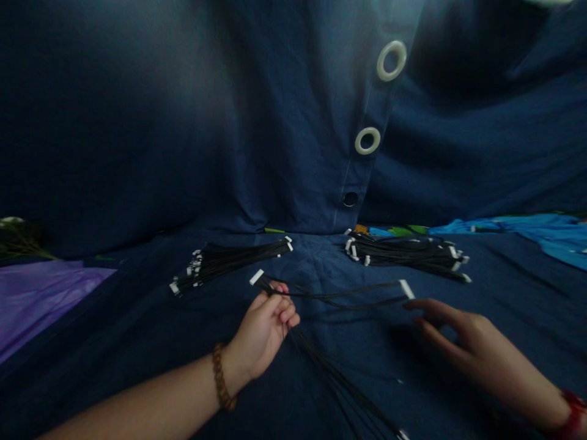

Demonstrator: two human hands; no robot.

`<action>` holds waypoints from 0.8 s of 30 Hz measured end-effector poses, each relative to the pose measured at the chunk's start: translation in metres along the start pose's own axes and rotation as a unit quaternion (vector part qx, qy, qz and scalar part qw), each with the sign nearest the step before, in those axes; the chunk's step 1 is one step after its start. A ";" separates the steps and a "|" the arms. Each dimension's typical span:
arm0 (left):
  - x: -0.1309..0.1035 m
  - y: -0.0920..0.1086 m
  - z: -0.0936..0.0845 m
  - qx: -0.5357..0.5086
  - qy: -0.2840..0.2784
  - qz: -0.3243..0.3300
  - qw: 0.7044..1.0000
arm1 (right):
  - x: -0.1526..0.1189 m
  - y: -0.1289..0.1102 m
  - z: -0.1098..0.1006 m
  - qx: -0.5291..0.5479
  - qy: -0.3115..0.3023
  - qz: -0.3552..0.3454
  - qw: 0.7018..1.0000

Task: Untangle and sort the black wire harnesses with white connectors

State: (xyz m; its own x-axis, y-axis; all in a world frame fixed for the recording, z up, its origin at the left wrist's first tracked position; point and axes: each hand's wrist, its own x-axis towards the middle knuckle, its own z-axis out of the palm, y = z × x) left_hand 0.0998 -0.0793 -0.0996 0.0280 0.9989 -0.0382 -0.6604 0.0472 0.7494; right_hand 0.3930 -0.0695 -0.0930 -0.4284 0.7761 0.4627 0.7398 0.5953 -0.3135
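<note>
My left hand [273, 324] is closed around a thin black wire cable [348, 294], gripping it just behind a white connector [257, 277]. From there the wires run to the right in loose strands and end in a second white connector [406, 289]. My right hand [458, 333] hovers beside that end, index finger and thumb apart; whether a fingertip touches the connector I cannot tell. More black wires [339, 379] trail from under my left hand toward the lower right, with a white tip at the bottom edge.
Two bundles of black cables with white connectors lie farther back, the left bundle [243, 256] and the right bundle [408, 252]. Dark blue cloth [160, 342] covers the surface and hangs behind. Purple material [50, 299] lies at left, bright blue material [518, 229] at right.
</note>
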 end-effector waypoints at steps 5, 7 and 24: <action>-0.002 0.004 0.014 0.035 -0.017 0.049 0.998 | 0.019 -0.015 -0.011 0.043 0.029 0.063 0.997; -0.001 0.017 0.033 0.050 -0.045 0.073 0.995 | 0.038 -0.039 -0.021 0.085 0.047 0.047 0.994; 0.014 0.104 0.123 0.547 -0.020 0.503 0.668 | 0.178 -0.125 -0.045 0.538 -0.127 -0.130 0.823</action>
State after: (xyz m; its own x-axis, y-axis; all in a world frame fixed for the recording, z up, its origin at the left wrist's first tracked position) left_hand 0.1242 -0.0599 0.0594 0.0180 0.5251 0.8508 0.5836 -0.6965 0.4175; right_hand 0.2480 -0.0150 0.0656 -0.6960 0.5297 0.4848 -0.2232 0.4821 -0.8472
